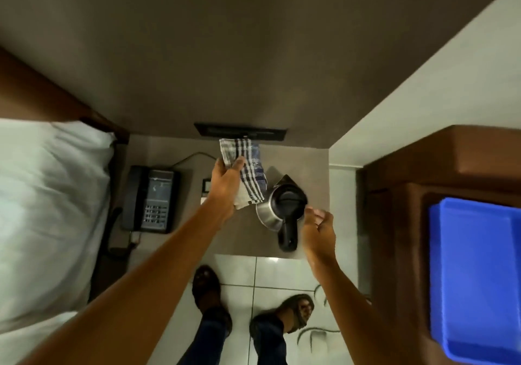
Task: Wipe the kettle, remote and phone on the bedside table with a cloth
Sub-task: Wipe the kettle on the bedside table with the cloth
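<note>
One kettle (282, 209) — one phone (150, 199) — one cloth (248, 173)

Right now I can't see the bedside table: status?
Left hand gripping checked cloth. Right hand empty, beside steel kettle's black handle. Nothing blocking kettle.

no legible text; phone (152, 199) keypad and remote (205, 192) markings too blurred to read.

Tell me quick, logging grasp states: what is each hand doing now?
Left hand: closed, holding the checked cloth.
Right hand: loosely curled, empty, beside the kettle handle.
</note>
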A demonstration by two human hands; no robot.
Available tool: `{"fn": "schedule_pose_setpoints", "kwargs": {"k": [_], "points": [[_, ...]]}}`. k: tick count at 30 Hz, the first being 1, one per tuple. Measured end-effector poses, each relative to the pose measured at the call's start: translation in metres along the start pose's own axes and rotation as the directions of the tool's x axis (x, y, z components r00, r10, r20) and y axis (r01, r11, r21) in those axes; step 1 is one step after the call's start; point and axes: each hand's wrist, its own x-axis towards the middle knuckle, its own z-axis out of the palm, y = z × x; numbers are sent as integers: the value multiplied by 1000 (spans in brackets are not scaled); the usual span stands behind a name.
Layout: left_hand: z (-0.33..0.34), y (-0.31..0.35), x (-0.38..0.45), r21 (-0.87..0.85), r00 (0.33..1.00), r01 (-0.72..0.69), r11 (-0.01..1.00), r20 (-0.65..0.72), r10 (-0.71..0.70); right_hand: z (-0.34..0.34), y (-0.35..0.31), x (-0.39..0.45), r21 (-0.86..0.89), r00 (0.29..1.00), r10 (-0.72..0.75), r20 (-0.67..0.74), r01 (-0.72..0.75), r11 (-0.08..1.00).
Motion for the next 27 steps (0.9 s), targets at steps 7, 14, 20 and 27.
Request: {"fn": "schedule_pose_setpoints", "kwargs": {"k": [7, 14, 20, 27], "points": [[-49, -60, 31, 264, 976, -69, 962, -182, 120, 38, 40, -6, -28, 988, 75, -137, -79, 996], [-20, -120, 33, 282, 998, -17, 959, -46, 31, 63, 62, -4, 220, 975, -4, -224, 55, 974], [13, -132, 21, 195, 943, -319, 927, 160, 291, 63, 62, 4, 231, 979, -19, -204, 67, 971], [-11, -181, 19, 29, 996, -79, 996, 36, 78, 38, 64, 16, 221, 980, 82, -184, -40, 974]]}}
